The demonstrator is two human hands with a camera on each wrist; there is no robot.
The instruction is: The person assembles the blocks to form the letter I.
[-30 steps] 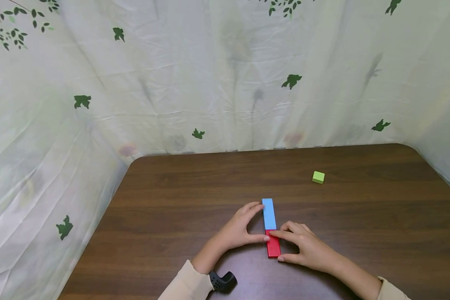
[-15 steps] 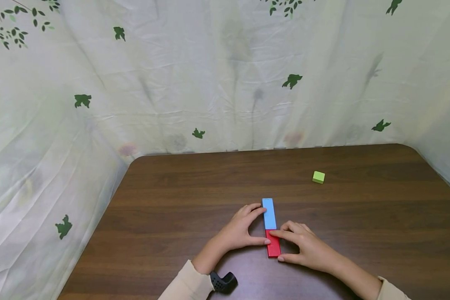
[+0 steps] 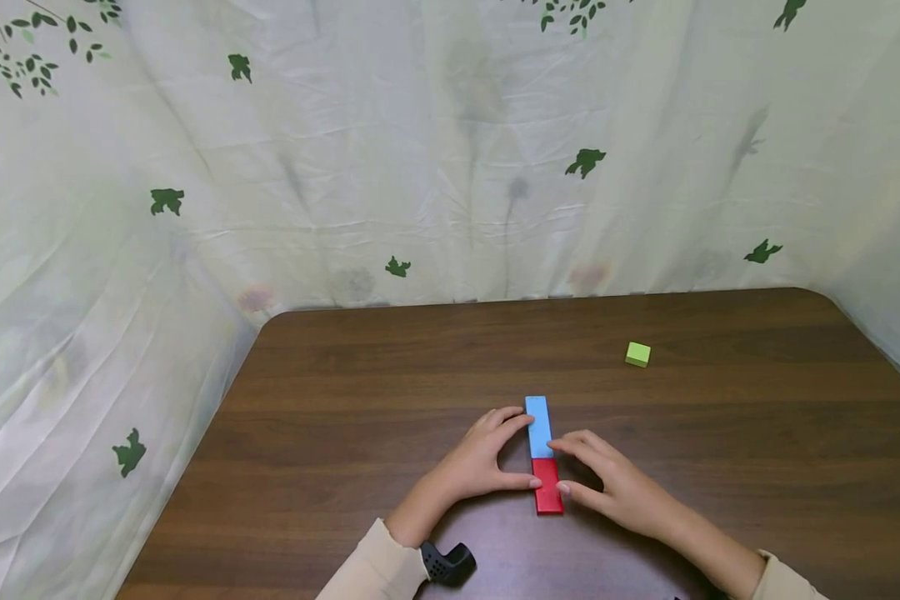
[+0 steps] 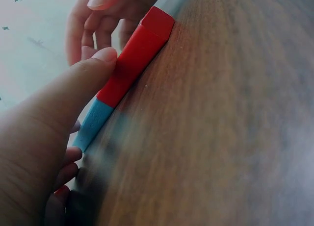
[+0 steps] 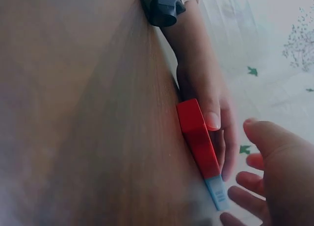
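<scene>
A blue rectangular block (image 3: 538, 433) and a red rectangular block (image 3: 548, 500) lie end to end on the table, forming one line with the blue at the far end. Along their left side, my left hand (image 3: 476, 458) rests its thumb on the red block (image 4: 132, 62) and its fingertips at the blue block (image 4: 93, 120). On the other side is my right hand (image 3: 622, 487), fingers spread. Its index fingertip is by the blue block's right edge, close to the seam. In the right wrist view, its thumb stands apart from the red block (image 5: 198, 138).
A small light-green block (image 3: 637, 354) lies farther back and to the right on the brown wooden table (image 3: 390, 367). A black device (image 3: 448, 565) is strapped to the left wrist. White curtain (image 3: 435, 167) with leaf patterns hangs behind the table.
My right hand has let go of the red block and shifted slightly away from me, its index finger now beside the blue block. The left hand slid slightly toward me early on.
</scene>
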